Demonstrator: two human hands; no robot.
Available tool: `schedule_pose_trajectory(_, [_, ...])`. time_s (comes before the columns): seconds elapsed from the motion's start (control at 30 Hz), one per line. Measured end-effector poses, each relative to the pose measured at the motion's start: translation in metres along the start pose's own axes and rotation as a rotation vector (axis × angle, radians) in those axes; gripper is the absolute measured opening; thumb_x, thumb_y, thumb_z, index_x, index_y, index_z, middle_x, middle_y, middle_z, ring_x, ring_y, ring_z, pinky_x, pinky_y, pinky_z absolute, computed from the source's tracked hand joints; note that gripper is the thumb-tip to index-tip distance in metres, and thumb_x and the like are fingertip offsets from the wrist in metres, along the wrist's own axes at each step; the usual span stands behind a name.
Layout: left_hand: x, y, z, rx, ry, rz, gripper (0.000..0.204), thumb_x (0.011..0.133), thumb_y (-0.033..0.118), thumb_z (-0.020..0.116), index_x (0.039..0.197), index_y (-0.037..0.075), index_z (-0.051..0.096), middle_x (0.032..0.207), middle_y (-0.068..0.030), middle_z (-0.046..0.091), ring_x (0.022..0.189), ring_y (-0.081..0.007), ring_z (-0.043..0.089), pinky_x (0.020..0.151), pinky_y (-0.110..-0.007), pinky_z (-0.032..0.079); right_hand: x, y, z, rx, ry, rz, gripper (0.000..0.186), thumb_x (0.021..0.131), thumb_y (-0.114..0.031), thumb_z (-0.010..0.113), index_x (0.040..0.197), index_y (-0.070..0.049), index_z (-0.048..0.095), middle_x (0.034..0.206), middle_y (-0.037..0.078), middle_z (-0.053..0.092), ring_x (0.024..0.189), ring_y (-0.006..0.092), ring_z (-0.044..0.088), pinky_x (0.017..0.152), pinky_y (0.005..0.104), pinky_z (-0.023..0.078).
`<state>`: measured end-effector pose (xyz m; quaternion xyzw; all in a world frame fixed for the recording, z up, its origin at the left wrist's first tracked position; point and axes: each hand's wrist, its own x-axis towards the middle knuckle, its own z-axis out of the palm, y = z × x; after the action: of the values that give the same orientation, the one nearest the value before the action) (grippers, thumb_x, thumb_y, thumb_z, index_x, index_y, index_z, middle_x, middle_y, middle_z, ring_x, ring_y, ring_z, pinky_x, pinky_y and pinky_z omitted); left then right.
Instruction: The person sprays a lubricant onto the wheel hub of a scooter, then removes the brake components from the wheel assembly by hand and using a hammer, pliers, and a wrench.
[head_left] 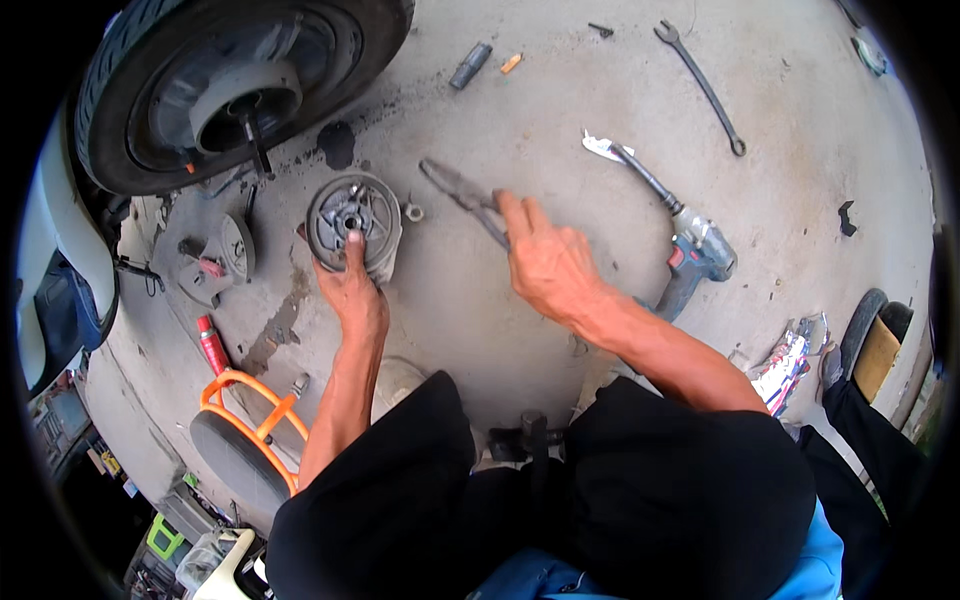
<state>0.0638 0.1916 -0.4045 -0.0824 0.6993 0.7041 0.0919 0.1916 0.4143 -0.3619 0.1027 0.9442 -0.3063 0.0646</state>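
My left hand point(352, 298) grips a round grey metal brake plate point(383, 205) by its near edge, with the thumb pressed on its face close to the central hole. Ribs and small fittings show inside its rim. My right hand point(552, 258) is closed around the handles of a pair of pliers point(455, 184), slightly blurred. Their jaws point up and left, to the right of the plate and apart from it. A small metal nut or bushing point(414, 212) shows right beside the plate's edge.
A tyred wheel point(115, 130) looms at upper left. A cordless impact driver point(700, 250) and a spanner point(705, 85) lie on the right. At left are a round metal part point(237, 247), a red can point(212, 345) and an orange-framed stool point(262, 432). Another person's leg point(880, 420) is far right.
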Motion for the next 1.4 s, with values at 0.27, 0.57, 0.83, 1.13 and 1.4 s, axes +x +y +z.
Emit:
schedule_pose_trajectory(0.27, [0.011,0.008,-0.013,-0.100,-0.026,-0.132,0.051,0.098,0.015,0.073,0.142,0.002,0.052,0.132,-0.0116,0.065,0.113,-0.0224,0.065,0.101,-0.035,0.052,-0.002,0.008,0.007,-0.083,-0.239,0.013,0.047,0.095,-0.003,0.053,0.142,-0.001,0.047,0.109,0.025,0.064,0.083,0.0453,0.070,0.073,0.0568,0.054])
schedule_pose_trajectory(0.57, [0.012,0.000,-0.047,-0.460,-0.410,-0.669,0.055,0.091,0.058,0.072,0.107,0.007,0.064,0.081,0.0005,0.056,0.059,-0.0105,0.047,0.052,-0.024,0.039,-0.016,0.018,-0.043,0.584,-0.514,0.273,0.053,0.108,-0.039,0.051,0.150,-0.006,0.049,0.114,0.018,0.067,0.107,0.0344,0.063,0.099,0.0426,0.048])
schedule_pose_trajectory(0.83, [0.004,0.007,-0.040,-0.484,-0.607,-0.693,0.059,0.088,0.055,0.078,0.114,0.003,0.067,0.083,-0.0064,0.068,0.059,-0.0130,0.061,0.046,-0.024,0.043,-0.022,0.019,-0.043,0.709,-0.506,-0.203,0.063,0.109,-0.042,0.048,0.163,-0.014,0.031,0.134,0.022,0.059,0.122,0.0372,0.057,0.104,0.0466,0.044])
schedule_pose_trajectory(1.13, [0.008,0.027,-0.037,-0.287,-0.716,-0.691,0.051,0.098,0.056,0.065,0.097,0.005,0.063,0.072,-0.0031,0.056,0.053,-0.0135,0.049,0.042,-0.026,0.042,-0.027,0.013,-0.069,0.654,-0.481,-0.290,0.064,0.109,-0.042,0.048,0.162,-0.010,0.032,0.126,0.020,0.059,0.118,0.0361,0.057,0.107,0.0451,0.043])
schedule_pose_trajectory(1.4, [-0.010,0.038,-0.010,-0.111,-0.472,-0.521,0.057,0.091,0.056,0.073,0.114,0.004,0.066,0.084,-0.0058,0.068,0.067,-0.0175,0.065,0.059,-0.030,0.054,-0.033,0.024,-0.056,0.973,-0.736,-0.024,0.069,0.107,-0.050,0.049,0.160,-0.007,0.036,0.122,0.014,0.061,0.120,0.0296,0.058,0.105,0.0425,0.046])
